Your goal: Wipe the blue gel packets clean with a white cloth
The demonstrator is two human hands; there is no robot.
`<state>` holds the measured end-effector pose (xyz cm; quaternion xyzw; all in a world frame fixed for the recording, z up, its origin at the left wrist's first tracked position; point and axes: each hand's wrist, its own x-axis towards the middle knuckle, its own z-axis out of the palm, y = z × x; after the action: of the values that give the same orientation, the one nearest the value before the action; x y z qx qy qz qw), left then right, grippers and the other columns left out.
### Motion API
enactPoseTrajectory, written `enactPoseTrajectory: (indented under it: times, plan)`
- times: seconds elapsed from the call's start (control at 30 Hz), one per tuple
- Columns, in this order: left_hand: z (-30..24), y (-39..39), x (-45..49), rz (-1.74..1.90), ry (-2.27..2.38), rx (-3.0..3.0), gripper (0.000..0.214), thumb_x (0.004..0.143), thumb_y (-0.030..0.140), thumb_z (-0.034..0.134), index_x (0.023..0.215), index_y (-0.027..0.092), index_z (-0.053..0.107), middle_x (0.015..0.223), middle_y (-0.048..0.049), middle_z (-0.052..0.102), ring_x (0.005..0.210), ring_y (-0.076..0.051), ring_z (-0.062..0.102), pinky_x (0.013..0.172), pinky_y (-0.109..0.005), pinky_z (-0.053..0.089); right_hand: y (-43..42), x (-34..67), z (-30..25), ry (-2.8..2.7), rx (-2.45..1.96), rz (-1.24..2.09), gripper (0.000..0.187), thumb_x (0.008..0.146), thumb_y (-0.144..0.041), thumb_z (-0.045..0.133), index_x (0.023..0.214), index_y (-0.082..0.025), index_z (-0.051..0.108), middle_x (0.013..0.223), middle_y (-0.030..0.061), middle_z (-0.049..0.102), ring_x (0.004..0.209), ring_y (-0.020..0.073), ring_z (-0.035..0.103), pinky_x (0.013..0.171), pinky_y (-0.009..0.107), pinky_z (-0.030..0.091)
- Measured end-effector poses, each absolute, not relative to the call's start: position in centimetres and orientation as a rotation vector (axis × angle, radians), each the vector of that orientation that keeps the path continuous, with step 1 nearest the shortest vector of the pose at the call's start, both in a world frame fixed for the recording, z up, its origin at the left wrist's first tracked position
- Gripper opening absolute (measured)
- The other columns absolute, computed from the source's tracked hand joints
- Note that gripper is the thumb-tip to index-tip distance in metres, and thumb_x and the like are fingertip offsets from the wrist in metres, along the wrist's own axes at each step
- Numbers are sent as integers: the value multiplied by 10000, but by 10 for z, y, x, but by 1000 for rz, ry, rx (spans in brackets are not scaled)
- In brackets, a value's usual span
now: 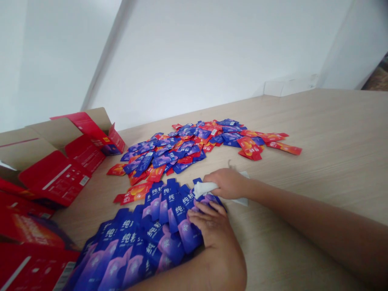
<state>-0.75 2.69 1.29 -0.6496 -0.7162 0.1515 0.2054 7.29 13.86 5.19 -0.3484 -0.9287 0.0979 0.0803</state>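
My left hand [210, 222] lies with its fingers stretched out on the right end of a spread of blue-purple sachets [171, 238], pressing on the top ones. Just beyond it, my right hand [224, 184] is closed around a crumpled white tissue [206, 187], whose bunched end touches a sachet. The sachets overlap in rows, their printed faces up. A flat white piece [242, 201] shows beneath and behind my right wrist; what it is I cannot make out.
Behind the rows is a loose heap of mixed blue and red-orange sachets [184, 147], with a few red ones [285, 147] at its right. Several open red cartons [59, 178] stand at left. A white box [289, 85] sits against the wall on the wooden table [333, 161].
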Motion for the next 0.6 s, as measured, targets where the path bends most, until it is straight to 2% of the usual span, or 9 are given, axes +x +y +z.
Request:
enactPoseTrajectory:
  times: [0.13,0.4,0.6]
  plan:
    - [15,27,-8,372,-2040,-1859,432,810,-3,387,1188,109,563,1175,-262,588,1052,-373,566,869,-634,411,133,65,50,-2848,-875,396,223,764,-302,524,952,-211,606,875,42,671,778,190,604,653,252,371]
    - [18,24,-8,338,-2061,-1838,467,795,-25,403,1219,121,534,1223,-260,552,1062,-357,563,882,-602,421,146,75,50,-2713,-1213,302,257,783,-305,519,1010,-225,609,950,63,677,885,223,604,691,268,377]
    - [9,26,-8,470,-1976,-1811,447,813,-1,370,1216,98,535,1207,-277,557,1040,-376,571,851,-619,430,131,64,55,-2760,-960,403,238,776,-293,509,973,-213,614,880,41,676,804,195,611,642,246,366]
